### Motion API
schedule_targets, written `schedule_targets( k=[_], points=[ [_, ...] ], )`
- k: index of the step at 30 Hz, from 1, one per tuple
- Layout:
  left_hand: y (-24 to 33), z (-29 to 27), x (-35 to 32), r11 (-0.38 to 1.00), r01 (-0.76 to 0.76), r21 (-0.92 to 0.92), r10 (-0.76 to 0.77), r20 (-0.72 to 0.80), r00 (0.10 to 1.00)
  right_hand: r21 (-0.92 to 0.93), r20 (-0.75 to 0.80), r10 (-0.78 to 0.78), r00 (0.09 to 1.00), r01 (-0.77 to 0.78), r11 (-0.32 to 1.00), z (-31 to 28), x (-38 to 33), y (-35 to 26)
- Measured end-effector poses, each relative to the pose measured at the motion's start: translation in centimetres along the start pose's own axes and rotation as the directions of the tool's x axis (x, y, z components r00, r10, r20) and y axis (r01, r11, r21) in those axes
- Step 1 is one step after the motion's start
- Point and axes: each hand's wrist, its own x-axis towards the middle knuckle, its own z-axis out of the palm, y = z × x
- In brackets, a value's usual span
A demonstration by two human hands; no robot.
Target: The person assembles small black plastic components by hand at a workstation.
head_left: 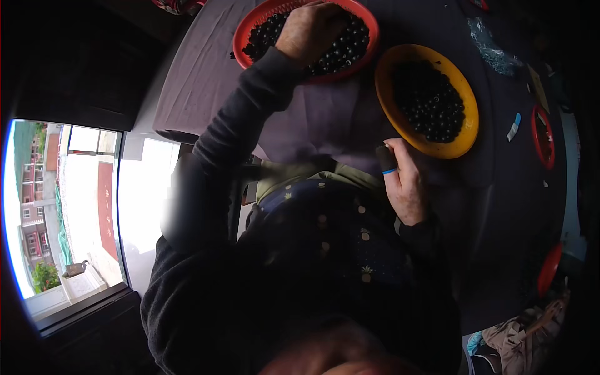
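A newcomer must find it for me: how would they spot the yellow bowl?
Find the greyish-purple tablecloth, then the person's right hand. Just beyond that hand sits the yellow bowl, holding small, dark, round pieces. Its colour sets it apart from the similarly filled red bowl to its left.

A red bowl (373, 28) and yellow bowl (385, 90) hold black balls (434, 103).

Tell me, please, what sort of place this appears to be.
Probably a room in a home or small workshop: a cloth-covered table holds a red basket and a yellow bowl of small dark balls, and a bright window or door shows buildings outside.
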Motion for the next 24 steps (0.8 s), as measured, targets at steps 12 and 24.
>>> schedule_targets(
  k=[12, 24],
  points=[
    [-9.3, -3.0, 0.8, 0.999, 0.044, -0.031, -0.027, 0.428, 0.904, 0.043, 0.061, -0.019, 0.998, 0.016, 0.999, 0.4, 0.3, -0.3],
    [-7.0, -4.2, 1.2, 0.952, 0.305, 0.005, -0.28, 0.412, 0.867, -0.011, 0.053, -0.037, 0.998, 0.038, 0.999, 0.5, 0.6, -0.9]
  ],
)
